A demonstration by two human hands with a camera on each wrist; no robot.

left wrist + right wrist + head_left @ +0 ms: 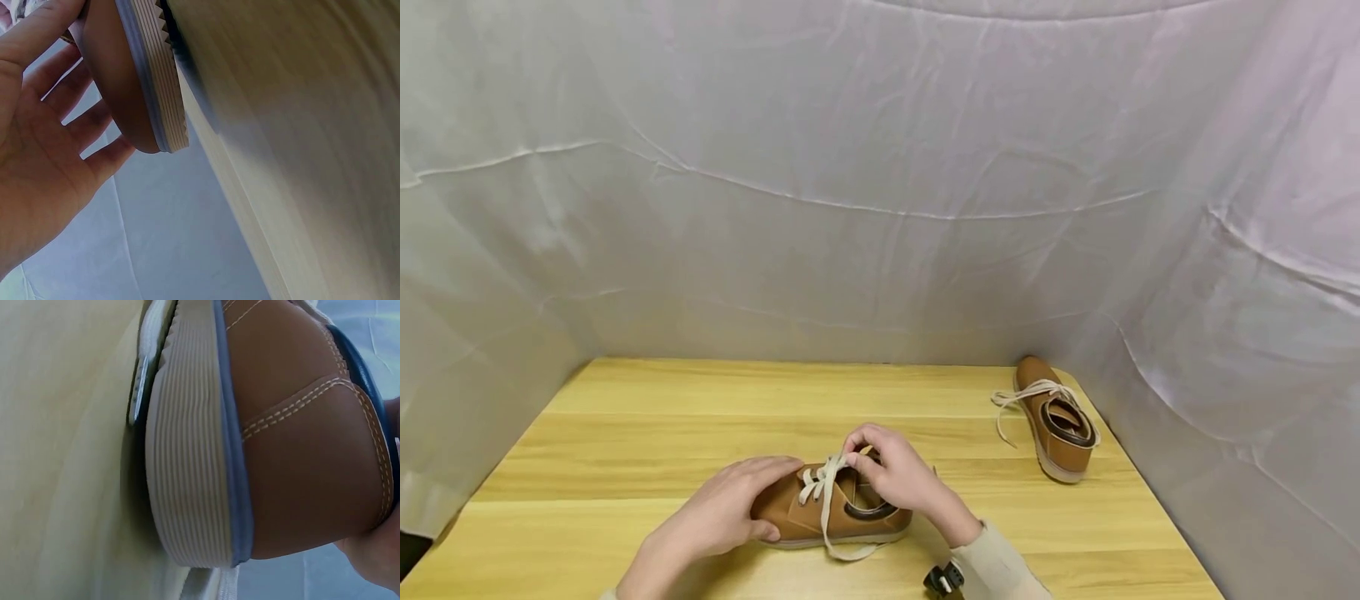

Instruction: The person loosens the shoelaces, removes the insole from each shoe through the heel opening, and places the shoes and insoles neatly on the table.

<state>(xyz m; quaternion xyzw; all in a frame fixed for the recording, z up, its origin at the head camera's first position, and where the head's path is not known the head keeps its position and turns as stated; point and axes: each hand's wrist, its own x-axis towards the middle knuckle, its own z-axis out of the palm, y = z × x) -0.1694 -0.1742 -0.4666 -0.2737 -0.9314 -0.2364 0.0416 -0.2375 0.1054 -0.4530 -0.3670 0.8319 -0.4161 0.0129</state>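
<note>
A brown leather shoe (801,508) with a pale sole lies on its sole on the table, toe to the left. My left hand (726,504) grips its toe, the thumb on the near side and the other fingers over the far side. Above the shoe's opening, my right hand (891,471) pinches the cream shoelace (827,492) between thumb and forefinger, near the top of the lacing. One lace end hangs down the near side onto the table. In the right wrist view the stitched heel (300,481) fills much of the picture, hiding most of that hand.
A matching brown shoe (1067,454) stands at the back right, its laces loose over its left side. Grey cloth (850,250) hangs behind the wooden table (700,417) and along both sides. A small black object (943,578) shows by the right sleeve.
</note>
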